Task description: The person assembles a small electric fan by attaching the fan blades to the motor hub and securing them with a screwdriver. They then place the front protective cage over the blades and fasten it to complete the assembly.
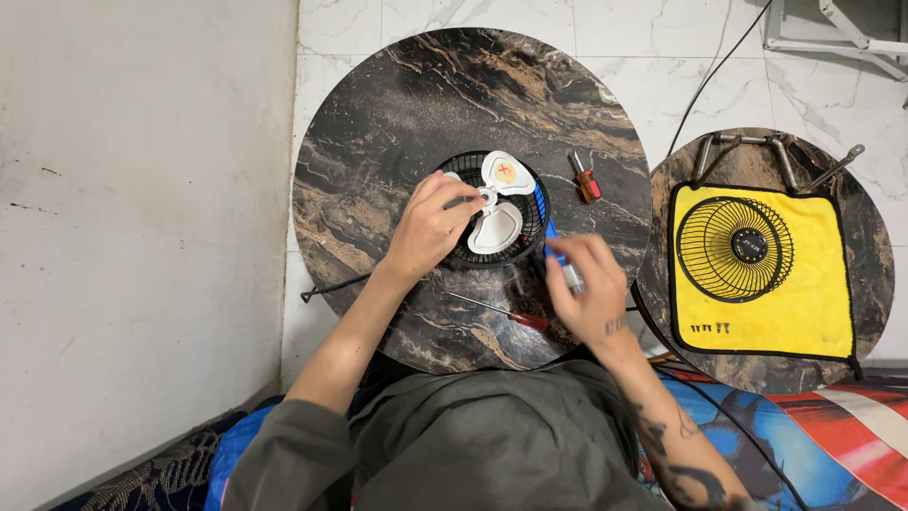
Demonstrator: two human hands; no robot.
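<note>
I see my left hand (430,227) resting on the small fan (494,210), which sits at the middle of the round dark marble table (378,123). Its fingers (452,194) are curled together over the left blade, their tips touching the white hub; whether they actually pinch anything there, I cannot tell. Just beyond those fingertips lie the other two white blades (504,173), inside the black rear grille.

My right hand (584,289) hovers just right of the fan, its fingers closed around a small blue and white object (564,267), which pokes out toward the grille's rim. What that object is, I cannot make out.

Below and between both sets of fingers a red-handled screwdriver (497,311) lies flat on the table. A shorter orange-handled screwdriver (584,178) lies well beyond the right fingers.

Far to the right of the fingers, on a second round table (757,374), a yellow cloth (823,312) carries the black front grille (736,248) and a row of small screws (709,327).
</note>
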